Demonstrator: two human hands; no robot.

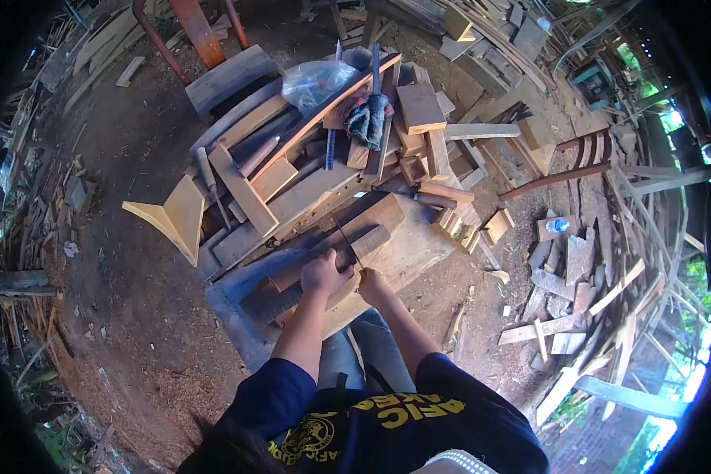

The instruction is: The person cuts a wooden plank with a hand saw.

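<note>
A low bench [426, 251], pale at the right and blue-grey at the left end, carries two long, dark wooden blocks [375, 238] running along its length, with small wooden pieces [456, 229] grouped near the far right corner. The brown floor [126, 276] around it bears shavings [178, 391] at the lower left, and scattered offcuts [554, 283] well apart from the bench on the right.
</note>
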